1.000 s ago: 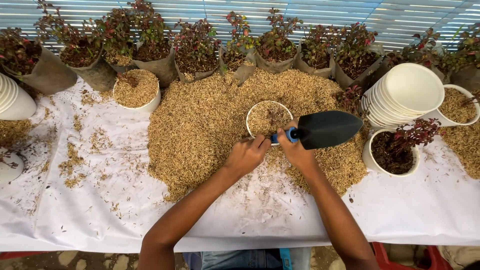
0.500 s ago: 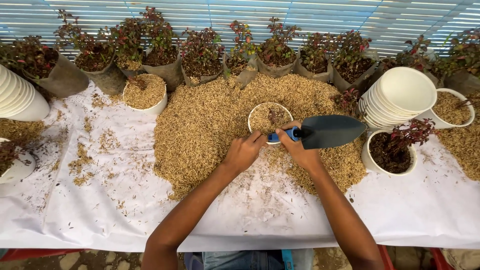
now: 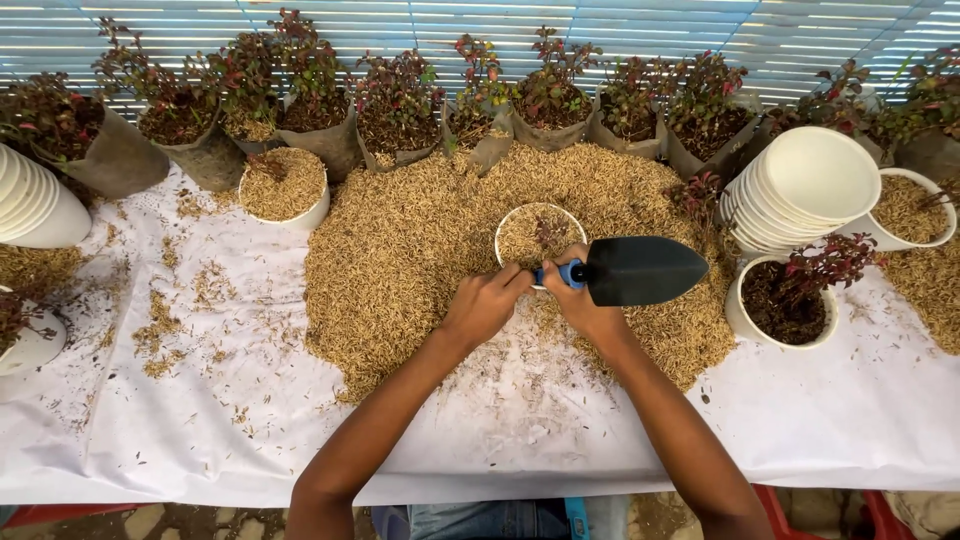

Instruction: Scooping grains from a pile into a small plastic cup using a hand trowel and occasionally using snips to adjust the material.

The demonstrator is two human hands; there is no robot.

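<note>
both hands meet at the middle of a white-covered table [image 3: 840, 420], on the near edge of a broad heap of rice husk [image 3: 400, 250]. the left hand [image 3: 483, 305] is curled, its fingers bent toward the blue handle [image 3: 560, 274] of a hand trowel; whether it grips the handle or only rests against the rim of the pot is hard to tell. the right hand [image 3: 585, 310] is closed around that handle from below, holding the trowel's black blade [image 3: 640, 270] flat and pointing right, just above the husk. directly beyond the hands sits a small white pot [image 3: 540, 232], sunk into the heap and filled with husk, a tiny reddish sprig in it.

to the right, a stack of empty white pots [image 3: 805, 190] lies tilted on its side, and near it a white pot with dark soil and a red-leaved seedling [image 3: 785, 300]. at far left stands a husk-filled white pot [image 3: 285, 185]. a row of bagged red-leaved plants [image 3: 400, 100] lines the far edge of the table.
</note>
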